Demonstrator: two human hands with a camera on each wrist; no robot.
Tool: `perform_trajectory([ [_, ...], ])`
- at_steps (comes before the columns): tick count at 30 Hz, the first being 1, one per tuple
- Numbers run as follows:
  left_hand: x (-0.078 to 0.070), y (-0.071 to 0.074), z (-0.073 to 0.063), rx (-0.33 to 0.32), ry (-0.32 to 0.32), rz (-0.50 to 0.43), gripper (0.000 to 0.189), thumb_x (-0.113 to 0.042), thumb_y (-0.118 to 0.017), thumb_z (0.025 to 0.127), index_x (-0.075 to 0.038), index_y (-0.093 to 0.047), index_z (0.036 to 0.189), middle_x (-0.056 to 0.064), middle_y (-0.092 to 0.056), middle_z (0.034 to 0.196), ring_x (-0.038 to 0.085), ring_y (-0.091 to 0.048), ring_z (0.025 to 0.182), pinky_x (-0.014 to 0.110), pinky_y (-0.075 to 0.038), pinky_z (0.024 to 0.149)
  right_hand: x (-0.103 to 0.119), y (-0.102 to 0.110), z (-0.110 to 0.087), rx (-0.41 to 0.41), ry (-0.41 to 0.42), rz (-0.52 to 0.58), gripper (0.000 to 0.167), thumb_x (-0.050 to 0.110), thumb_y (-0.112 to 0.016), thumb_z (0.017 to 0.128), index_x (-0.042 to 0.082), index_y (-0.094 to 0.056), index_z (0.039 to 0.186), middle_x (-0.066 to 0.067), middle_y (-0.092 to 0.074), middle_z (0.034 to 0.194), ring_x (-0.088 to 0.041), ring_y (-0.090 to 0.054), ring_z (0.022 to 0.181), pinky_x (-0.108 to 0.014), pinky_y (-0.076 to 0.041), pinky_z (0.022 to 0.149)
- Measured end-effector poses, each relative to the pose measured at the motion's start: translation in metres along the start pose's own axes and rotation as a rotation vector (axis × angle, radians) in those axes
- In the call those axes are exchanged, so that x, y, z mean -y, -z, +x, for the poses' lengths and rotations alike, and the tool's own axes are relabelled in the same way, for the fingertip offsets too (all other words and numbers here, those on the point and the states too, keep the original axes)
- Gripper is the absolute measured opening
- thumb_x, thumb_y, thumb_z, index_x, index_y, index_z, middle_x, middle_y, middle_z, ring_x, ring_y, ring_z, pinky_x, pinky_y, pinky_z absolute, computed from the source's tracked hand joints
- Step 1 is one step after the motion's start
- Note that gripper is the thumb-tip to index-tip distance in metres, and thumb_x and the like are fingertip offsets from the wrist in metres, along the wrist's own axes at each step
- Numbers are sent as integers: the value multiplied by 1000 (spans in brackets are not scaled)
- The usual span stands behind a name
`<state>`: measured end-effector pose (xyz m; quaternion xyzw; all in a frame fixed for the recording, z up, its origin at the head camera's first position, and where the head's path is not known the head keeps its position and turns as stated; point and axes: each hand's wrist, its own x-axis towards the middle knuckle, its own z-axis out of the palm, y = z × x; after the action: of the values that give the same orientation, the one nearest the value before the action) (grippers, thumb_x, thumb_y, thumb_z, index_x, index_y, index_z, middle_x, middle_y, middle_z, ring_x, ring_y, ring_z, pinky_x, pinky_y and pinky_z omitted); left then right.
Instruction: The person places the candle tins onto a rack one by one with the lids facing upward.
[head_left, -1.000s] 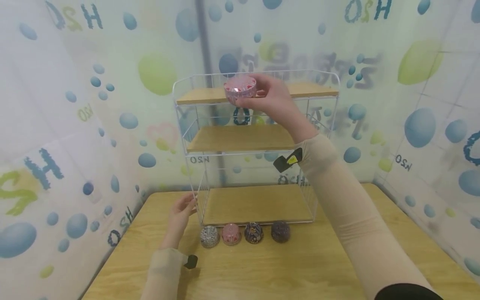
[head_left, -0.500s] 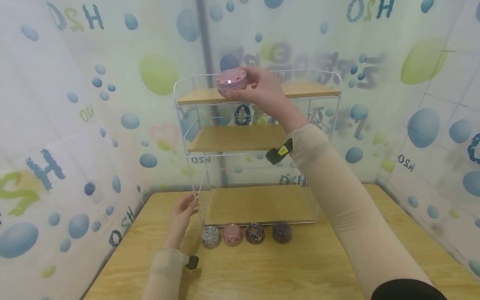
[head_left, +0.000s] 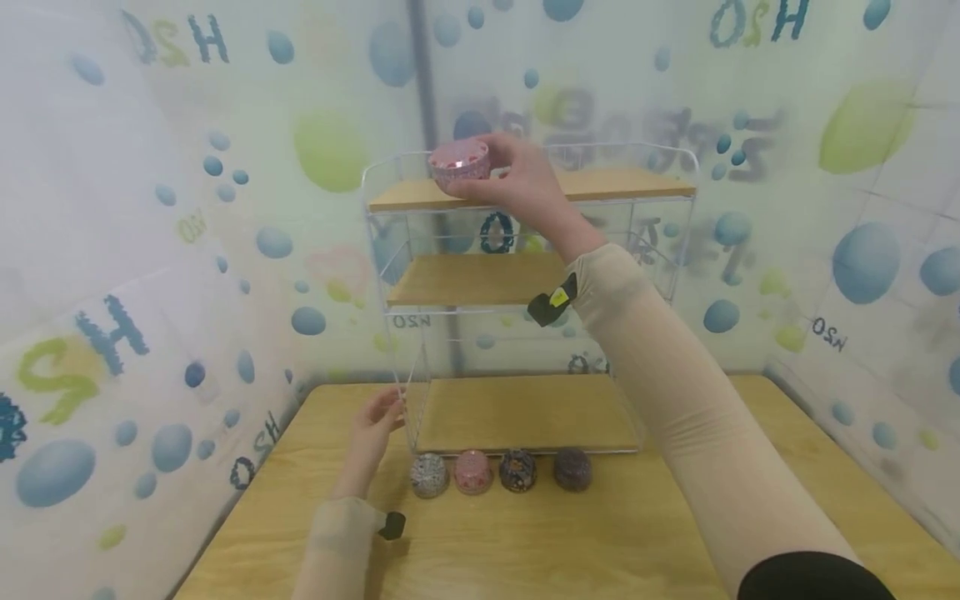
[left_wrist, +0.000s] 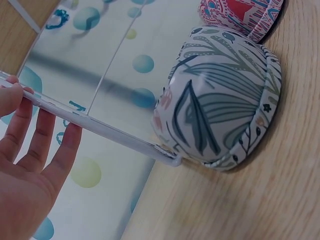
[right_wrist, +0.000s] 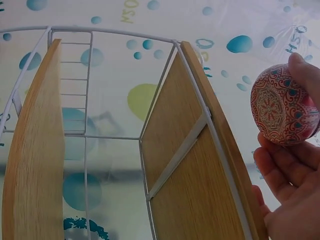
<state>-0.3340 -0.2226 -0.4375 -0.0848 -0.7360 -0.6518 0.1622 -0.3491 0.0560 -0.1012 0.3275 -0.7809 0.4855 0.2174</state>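
Note:
My right hand (head_left: 525, 179) grips a round pink patterned tin (head_left: 459, 164) by its side, in front of the top shelf's left half. In the right wrist view the tin (right_wrist: 280, 105) shows a red mandala-like pattern, held between thumb and fingers beside the top board's edge. My left hand (head_left: 375, 421) is low at the left side of the white wire rack (head_left: 480, 279). Thumb and fingers pinch the rack's upright post (left_wrist: 110, 130) in the left wrist view. Right by that post's foot sits a white tin with grey-green leaves (left_wrist: 215, 95).
Along the rack's front foot stand the leaf-patterned tin (head_left: 429, 476), a pink tin (head_left: 473, 472), a dark flowered tin (head_left: 518, 472) and a dark purple tin (head_left: 572, 469) on the wooden table (head_left: 525, 550). A printed curtain (head_left: 247, 208) surrounds the table at back and sides.
My right hand has carried the pink tin leftward along the top shelf and slightly up, then nearly stopped. The left hand stays on the post. The head view has shifted a little.

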Motion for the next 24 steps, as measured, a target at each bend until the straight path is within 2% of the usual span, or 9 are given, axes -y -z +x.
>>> perform_trajectory([
  [9,2,-2,-1,12,-15,0,31,-15,-59,98,-1,-59,125,15,-62,120,19,-61,103,34,-55,88,0,-5,8,7,-37,-5,63,37,-83,75,16,-60,129,0,-62,107,-15,-54,100,-28,-48,80],
  [12,2,-2,-1,7,-25,-6,31,-15,-59,97,-1,-59,125,14,-63,119,15,-62,100,35,-55,88,2,-7,12,11,-41,-7,64,39,-83,74,16,-60,129,0,-62,108,-15,-53,100,-28,-47,78],
  [18,4,-2,1,-2,-20,-9,30,-13,-59,97,0,-59,125,15,-63,119,13,-62,99,39,-55,89,5,-11,15,24,-11,33,60,36,-83,76,14,-60,128,-2,-62,105,-17,-54,97,-28,-48,78],
  [24,4,-3,2,-16,-26,-10,27,-11,-60,96,-2,-62,122,14,-64,117,14,-63,98,38,-56,87,8,-17,22,24,-15,39,58,36,-84,75,12,-62,123,-2,-64,102,-16,-56,95,-27,-49,76],
])
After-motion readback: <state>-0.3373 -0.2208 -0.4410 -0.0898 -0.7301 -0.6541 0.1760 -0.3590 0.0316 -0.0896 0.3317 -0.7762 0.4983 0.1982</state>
